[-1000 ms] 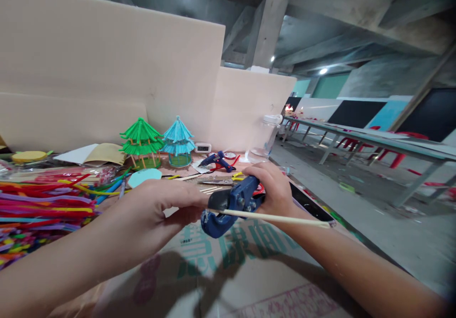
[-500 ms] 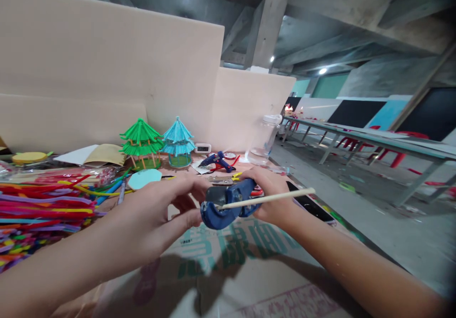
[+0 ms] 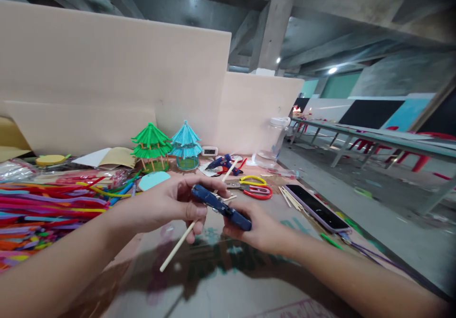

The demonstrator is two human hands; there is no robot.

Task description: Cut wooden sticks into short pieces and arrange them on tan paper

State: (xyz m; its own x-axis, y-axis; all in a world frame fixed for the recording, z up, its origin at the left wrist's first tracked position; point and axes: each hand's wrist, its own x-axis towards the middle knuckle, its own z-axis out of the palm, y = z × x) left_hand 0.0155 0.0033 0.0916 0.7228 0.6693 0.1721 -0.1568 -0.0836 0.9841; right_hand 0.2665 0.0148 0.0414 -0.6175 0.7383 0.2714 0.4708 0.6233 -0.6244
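My right hand [image 3: 258, 225] is closed round a blue hand cutter [image 3: 221, 207], which is tilted in front of me above the cardboard. A thin wooden stick [image 3: 178, 247] slants behind the cutter, its near end pointing down to the left. Fingers of my left hand [image 3: 173, 199] are closed on this stick beside the cutter's upper end. A short pale stick end pokes out between the hands; whether it is a separate piece I cannot tell. The cutter's jaw is turned away, so the place where it meets the stick is hidden.
Colourful pipe cleaners [image 3: 53, 209] lie at left. Behind stand a green pagoda model [image 3: 151, 147] and a blue pagoda model [image 3: 185, 144]. Scissors [image 3: 254, 185], a glue gun [image 3: 220, 162], a clear bottle [image 3: 274, 142], a phone [image 3: 317, 206] and loose sticks [image 3: 290, 198] are at right.
The cutter has turned, so its jaw no longer faces me. The stick, which pointed right across my right hand, now slants down to the left, with my left fingers round it.
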